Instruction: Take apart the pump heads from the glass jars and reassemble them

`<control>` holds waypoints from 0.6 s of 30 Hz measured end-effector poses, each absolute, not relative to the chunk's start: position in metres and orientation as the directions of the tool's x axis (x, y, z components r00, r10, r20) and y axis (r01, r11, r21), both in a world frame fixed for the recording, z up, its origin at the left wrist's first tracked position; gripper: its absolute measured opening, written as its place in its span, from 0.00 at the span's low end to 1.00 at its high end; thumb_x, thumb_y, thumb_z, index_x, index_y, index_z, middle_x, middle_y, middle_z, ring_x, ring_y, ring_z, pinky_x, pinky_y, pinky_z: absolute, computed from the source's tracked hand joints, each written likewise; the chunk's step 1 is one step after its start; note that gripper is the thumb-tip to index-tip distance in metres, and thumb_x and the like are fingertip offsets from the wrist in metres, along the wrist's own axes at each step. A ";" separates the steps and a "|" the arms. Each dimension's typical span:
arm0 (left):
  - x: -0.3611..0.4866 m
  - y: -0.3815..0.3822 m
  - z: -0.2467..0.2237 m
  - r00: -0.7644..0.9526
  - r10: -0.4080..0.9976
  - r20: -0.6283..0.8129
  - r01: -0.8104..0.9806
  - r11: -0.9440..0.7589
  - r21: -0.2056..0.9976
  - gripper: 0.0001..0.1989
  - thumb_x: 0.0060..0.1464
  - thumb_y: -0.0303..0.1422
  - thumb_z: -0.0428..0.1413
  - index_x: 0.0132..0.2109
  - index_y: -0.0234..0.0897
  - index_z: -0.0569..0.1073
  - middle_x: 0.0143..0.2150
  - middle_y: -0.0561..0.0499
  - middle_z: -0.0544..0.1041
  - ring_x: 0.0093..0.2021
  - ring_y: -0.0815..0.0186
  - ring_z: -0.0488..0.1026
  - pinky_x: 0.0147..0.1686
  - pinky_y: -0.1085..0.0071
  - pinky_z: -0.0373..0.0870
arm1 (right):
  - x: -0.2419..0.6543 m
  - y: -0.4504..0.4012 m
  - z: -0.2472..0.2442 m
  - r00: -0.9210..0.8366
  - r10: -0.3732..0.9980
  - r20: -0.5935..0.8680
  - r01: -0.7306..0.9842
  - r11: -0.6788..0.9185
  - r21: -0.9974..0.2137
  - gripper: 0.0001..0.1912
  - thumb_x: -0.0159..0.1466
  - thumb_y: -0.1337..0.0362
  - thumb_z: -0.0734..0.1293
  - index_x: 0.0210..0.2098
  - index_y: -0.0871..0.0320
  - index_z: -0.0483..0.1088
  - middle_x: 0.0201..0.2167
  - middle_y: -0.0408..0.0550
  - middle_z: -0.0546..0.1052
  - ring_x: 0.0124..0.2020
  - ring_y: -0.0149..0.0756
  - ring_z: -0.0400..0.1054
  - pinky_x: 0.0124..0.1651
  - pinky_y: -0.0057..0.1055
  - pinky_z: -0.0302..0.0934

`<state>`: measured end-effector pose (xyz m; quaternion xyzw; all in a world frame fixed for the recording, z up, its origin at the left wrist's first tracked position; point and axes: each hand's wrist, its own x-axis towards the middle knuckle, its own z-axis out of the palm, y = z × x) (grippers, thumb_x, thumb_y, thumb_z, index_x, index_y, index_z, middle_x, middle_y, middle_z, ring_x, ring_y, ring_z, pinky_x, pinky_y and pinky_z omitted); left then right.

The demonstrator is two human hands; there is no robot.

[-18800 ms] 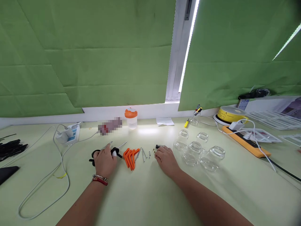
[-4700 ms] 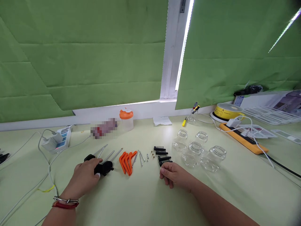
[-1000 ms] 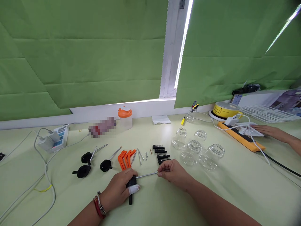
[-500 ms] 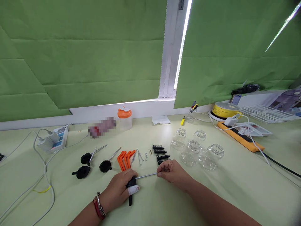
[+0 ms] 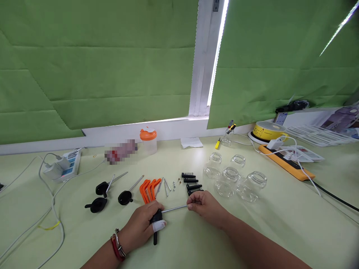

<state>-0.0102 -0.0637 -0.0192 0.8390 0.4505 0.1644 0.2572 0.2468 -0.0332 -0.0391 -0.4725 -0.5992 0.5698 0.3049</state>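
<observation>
My left hand (image 5: 145, 223), its thumb wrapped in white, is closed around a black lidded part (image 5: 156, 217) with a handle pointing down. A metal rod (image 5: 174, 209) sticks out of that part to the right. The fingertips of my right hand (image 5: 206, 206) pinch the rod's far end. Just beyond my hands lie orange handles (image 5: 145, 191), loose metal rods (image 5: 166, 185), small nuts (image 5: 174, 186) and black spring pieces (image 5: 193, 186). More black parts with rods (image 5: 125, 197) rest to the left, beside a black lid without a rod (image 5: 97, 205).
Several glass jars (image 5: 226, 182) stand right of centre. Screwdrivers (image 5: 226, 135), an orange power strip (image 5: 286, 163) and a yellow round case (image 5: 268, 131) are behind them. An orange-lidded cup (image 5: 149, 141), folded paper (image 5: 192, 142) and a white power strip (image 5: 71, 165) with cables sit further back.
</observation>
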 end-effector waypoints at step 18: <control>-0.011 -0.061 -0.021 0.543 0.838 0.050 0.665 -0.466 0.584 0.13 0.58 0.42 0.50 0.45 0.41 0.68 0.38 0.51 0.73 0.36 0.64 0.70 0.37 0.70 0.65 | 0.247 -0.033 -0.046 -0.403 0.912 -0.080 0.370 0.082 -0.925 0.05 0.59 0.66 0.60 0.29 0.58 0.67 0.25 0.42 0.67 0.27 0.30 0.56 0.30 0.25 0.51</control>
